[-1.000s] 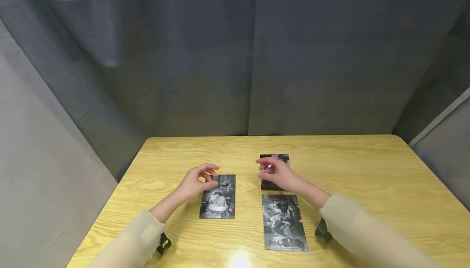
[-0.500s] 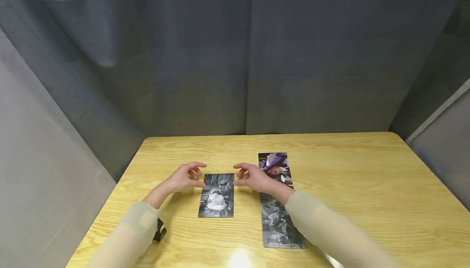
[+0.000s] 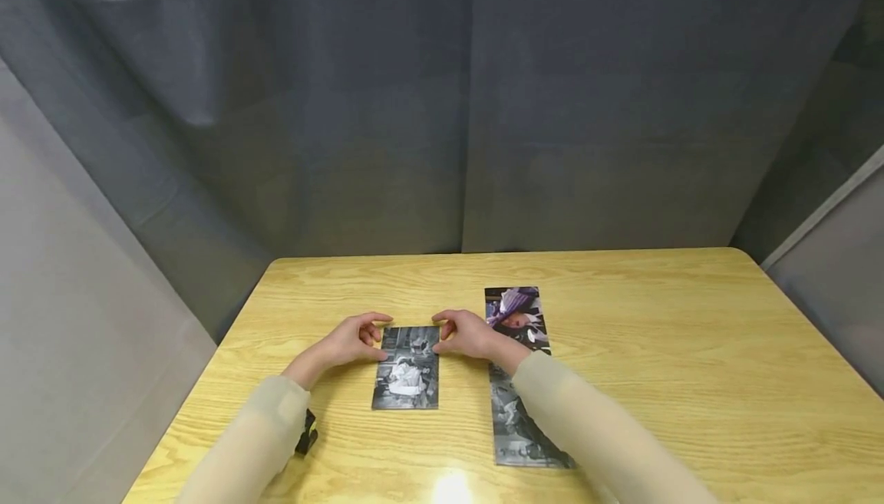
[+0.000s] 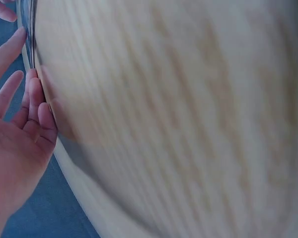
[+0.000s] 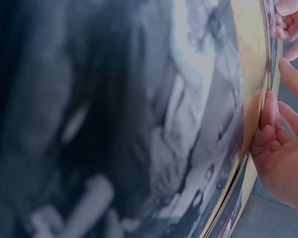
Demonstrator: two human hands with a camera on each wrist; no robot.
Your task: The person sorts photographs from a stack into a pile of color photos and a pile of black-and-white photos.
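Black and white, the small photo is lying flat on the wooden table. It is probably thin, light and bendy, and it may slide on the smooth top. The side edges near the far corners look like the best place to pick it up. The left hand is touching its far left corner and the right hand its far right corner. Both hands are curling their fingers at those edges, but I cannot tell if they are pinching it.

Even dim light, glare spot on table, wrist views blurred, warped
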